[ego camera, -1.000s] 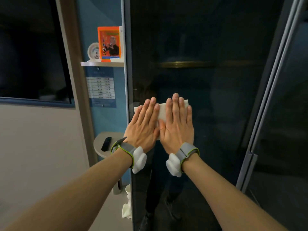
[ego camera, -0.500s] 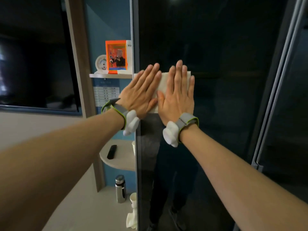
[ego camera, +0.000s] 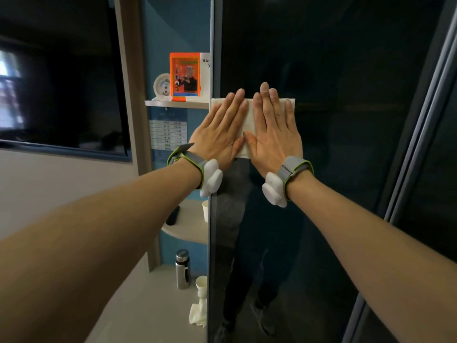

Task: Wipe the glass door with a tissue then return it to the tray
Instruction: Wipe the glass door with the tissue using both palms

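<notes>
The dark glass door [ego camera: 346,144] stands upright in front of me. A white folded tissue [ego camera: 249,125] lies flat against it near its left edge, level with a wall shelf. My left hand [ego camera: 220,137] and my right hand [ego camera: 274,134] press side by side on the tissue, palms flat and fingers pointing up. Both hands cover most of the tissue; only its middle strip and top corners show. No tray is in view.
Left of the door, a shelf [ego camera: 176,103] carries an orange box [ego camera: 185,75] and a small round clock [ego camera: 162,86]. A lower shelf holds a black remote [ego camera: 173,215] and a paper cup [ego camera: 205,211]. Below stand a steel bottle [ego camera: 182,269] and crumpled paper [ego camera: 197,315]. A metal door frame [ego camera: 420,144] runs at the right.
Both hands have slid the tissue up the glass, from below the shelf a second ago to level with it. Little movement in the last half second.
</notes>
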A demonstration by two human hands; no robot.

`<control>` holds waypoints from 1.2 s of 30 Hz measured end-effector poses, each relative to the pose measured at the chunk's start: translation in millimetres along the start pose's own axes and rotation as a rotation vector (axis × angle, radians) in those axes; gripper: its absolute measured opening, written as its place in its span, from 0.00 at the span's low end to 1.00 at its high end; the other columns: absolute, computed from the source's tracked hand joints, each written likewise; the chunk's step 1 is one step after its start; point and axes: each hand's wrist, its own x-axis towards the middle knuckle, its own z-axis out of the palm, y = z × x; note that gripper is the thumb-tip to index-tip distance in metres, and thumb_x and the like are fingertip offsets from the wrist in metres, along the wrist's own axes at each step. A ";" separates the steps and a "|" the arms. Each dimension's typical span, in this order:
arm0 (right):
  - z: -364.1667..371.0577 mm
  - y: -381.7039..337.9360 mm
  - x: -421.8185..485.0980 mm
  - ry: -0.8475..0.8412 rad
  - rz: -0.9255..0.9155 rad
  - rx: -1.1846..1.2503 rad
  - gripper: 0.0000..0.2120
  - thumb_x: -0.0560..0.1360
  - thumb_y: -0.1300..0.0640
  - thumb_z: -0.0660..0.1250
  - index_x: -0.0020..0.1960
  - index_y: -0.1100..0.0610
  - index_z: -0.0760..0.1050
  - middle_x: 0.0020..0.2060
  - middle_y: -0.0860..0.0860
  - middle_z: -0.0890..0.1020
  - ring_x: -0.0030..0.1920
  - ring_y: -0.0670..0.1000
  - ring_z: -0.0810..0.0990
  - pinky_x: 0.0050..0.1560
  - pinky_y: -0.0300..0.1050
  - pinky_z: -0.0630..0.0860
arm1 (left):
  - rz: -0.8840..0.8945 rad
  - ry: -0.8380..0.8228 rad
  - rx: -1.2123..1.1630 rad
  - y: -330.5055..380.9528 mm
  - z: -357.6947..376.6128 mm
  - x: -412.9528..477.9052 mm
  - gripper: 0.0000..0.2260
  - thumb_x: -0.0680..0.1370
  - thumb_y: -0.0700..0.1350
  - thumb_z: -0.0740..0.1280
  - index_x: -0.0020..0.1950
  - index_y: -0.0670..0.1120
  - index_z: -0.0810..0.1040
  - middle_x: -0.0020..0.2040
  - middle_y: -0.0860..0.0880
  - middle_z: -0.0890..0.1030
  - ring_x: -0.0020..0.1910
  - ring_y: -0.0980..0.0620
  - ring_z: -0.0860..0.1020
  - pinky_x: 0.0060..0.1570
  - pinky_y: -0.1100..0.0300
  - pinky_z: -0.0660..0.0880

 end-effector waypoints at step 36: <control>87.6 -52.5 -192.7 -0.061 -0.084 0.015 0.30 0.78 0.47 0.45 0.74 0.60 0.41 0.73 0.56 0.45 0.74 0.52 0.40 0.73 0.51 0.38 | -0.058 -0.005 -0.099 103.3 107.2 -178.8 0.29 0.80 0.55 0.43 0.75 0.42 0.37 0.74 0.43 0.49 0.74 0.48 0.37 0.72 0.54 0.38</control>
